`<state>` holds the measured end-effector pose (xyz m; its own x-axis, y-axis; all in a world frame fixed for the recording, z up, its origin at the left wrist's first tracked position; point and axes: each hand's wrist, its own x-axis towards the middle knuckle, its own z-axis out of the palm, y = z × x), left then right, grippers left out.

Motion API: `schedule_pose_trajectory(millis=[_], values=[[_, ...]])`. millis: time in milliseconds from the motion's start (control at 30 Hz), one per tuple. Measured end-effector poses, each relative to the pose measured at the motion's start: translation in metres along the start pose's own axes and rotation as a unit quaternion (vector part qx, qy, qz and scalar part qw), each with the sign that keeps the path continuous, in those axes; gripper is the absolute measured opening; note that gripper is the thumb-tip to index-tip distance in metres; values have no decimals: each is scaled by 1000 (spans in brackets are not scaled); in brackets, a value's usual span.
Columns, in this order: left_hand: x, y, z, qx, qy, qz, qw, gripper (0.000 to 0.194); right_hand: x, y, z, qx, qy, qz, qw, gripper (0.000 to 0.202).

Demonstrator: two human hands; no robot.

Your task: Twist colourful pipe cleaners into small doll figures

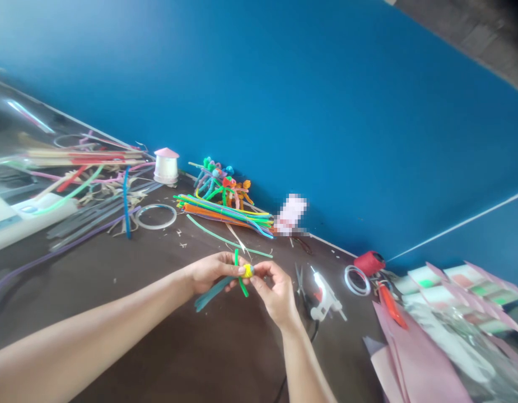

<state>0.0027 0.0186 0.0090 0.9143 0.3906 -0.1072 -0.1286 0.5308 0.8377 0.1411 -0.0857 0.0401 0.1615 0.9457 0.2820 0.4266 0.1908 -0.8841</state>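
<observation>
A small pipe-cleaner figure is held over the brown table in front of me. It has a yellow wrapped middle, a green pipe cleaner crossing it, and a bundle of teal pipe cleaners trailing to the lower left. My left hand is closed, pinching the figure between thumb and fingers at the yellow wrap. My right hand pinches its right end by the yellow part; the fingertips partly hide what they grip. Behind the hands lies a pile of colourful pipe cleaners.
Several finished pipe-cleaner figures stand by the blue wall. Right of my hands lie scissors, a white glue gun, a tape roll and red thread. A white cup and clear ring are at left.
</observation>
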Motion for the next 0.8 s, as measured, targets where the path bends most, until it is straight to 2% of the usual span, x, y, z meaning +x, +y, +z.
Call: schedule_pose_trajectory(millis=[367,633,800], values=[[-1,-2,-5,-14,-69,-43,997,19,0,5,-3,32,-40,26,998,11],[-3,-1,-2,-6,-74,-27,997,20,0,7,-2,103,-83,64,989,15],[-2,0,-3,41,-49,-42,997,23,0,5,-2,86,-96,57,990,14]])
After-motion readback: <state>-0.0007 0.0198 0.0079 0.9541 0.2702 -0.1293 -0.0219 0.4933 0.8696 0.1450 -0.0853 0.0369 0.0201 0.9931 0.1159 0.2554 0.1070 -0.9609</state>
